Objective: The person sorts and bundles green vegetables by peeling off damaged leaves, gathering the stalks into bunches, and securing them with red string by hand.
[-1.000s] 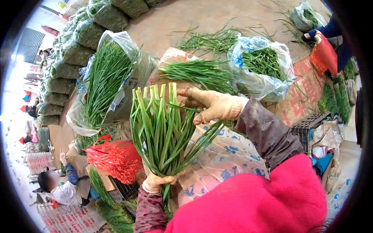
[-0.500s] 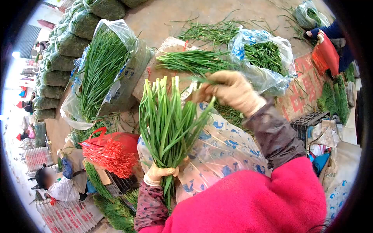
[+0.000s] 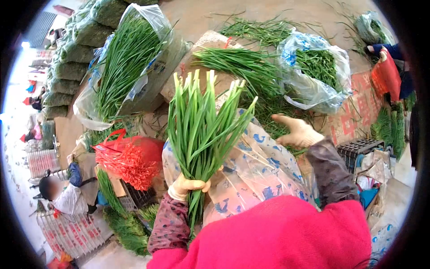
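My left hand (image 3: 190, 185), in a pale glove, is wrapped round a bunch of garlic chives (image 3: 199, 130) near its leafy lower end. The pale cut ends point up and fan apart, and the leaf tips hang below my fist. My gloved right hand (image 3: 301, 132) is off to the right of the bunch, with thumb and fingers apart and nothing in it. Under it lie loose green scraps (image 3: 273, 123). Beyond the bunch, more chives (image 3: 239, 62) lie across a stone-like block (image 3: 177, 87). A patterned plastic apron (image 3: 257, 172) covers my lap.
A clear bag of long chives (image 3: 127, 67) stands at left, before stacked green bales (image 3: 71, 71). A red bag (image 3: 150, 154) holds red ties (image 3: 130, 163). At right are a plastic bag of greens (image 3: 316, 67) and a black crate (image 3: 358, 143). Another person (image 3: 69, 201) sits at left.
My right hand has moved away from the top of the bunch, down and to the right, and its fingers have opened. The cut ends have spread wider; my left hand keeps its hold.
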Available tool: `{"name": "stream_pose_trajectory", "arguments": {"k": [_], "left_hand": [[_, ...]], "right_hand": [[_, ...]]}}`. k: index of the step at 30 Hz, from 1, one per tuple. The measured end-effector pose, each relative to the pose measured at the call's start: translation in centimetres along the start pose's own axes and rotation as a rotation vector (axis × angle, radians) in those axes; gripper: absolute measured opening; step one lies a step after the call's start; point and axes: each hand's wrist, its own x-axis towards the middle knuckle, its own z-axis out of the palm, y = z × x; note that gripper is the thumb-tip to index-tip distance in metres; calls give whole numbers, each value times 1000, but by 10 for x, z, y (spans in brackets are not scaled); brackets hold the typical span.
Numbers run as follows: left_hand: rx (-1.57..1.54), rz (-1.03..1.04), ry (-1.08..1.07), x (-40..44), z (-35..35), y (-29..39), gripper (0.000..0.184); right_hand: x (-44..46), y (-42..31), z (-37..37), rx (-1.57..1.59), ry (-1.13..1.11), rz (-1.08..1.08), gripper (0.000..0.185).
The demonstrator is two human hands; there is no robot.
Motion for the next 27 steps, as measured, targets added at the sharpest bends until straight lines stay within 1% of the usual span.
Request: {"name": "stream_pose_trajectory", "arguments": {"k": [1,3,4,6,8,9,10,12,13,14,16,17,18,20,21,22,24,25,26,27], "left_hand": [[2,12,-6,0,1,-2,67],[-4,16,-31,0,19,13,67],[-18,11,-53,3,25,17,68],[-30,11,-69,2,24,11,71],[-17,-19,-63,1,26,10,74],[-35,-19,-70,2,24,7,75],[-39,-23,-72,1,24,4,75],[-94,-18,-12,1,32,6,74],[-101,-30,-36,2,33,8,73],[-106,-32,-31,4,35,10,73],[-57,-24,-21,2,41,14,71],[-63,-36,8,0,39,10,68],[-55,-34,18,-2,33,6,61],[-60,-40,53,-3,26,-1,53],[-49,-29,56,-1,27,-1,49],[-58,-27,52,-2,28,-2,49],[-113,-48,53,0,28,-3,51],[-133,-35,30,0,30,-2,54],[-128,-33,18,2,35,2,57],[-142,-28,12,3,33,-2,58]], "right_hand": [[10,-15,9,222,-101,-19,83],[59,13,48,693,-182,-122,91],[57,-11,41,896,-178,-229,90],[71,-10,43,1025,14,-248,81],[69,-12,20,1145,162,-263,71],[69,-11,10,1112,194,-296,63],[73,1,1,1021,84,-368,60],[64,-36,-14,790,88,-334,52],[65,-40,-13,822,2,-335,55],[69,-44,-9,834,-4,-302,50],[67,-51,-11,799,42,-195,43],[65,-56,-8,968,74,-225,37],[66,-56,-7,827,132,-222,37],[66,-51,0,836,192,-216,36],[64,-48,0,783,246,-210,37],[61,-47,-1,843,305,-146,36],[62,-19,-10,874,499,-183,34],[60,-4,-16,863,559,-104,33],[57,3,-20,844,578,-100,33],[53,7,-21,811,518,-139,33]]}}
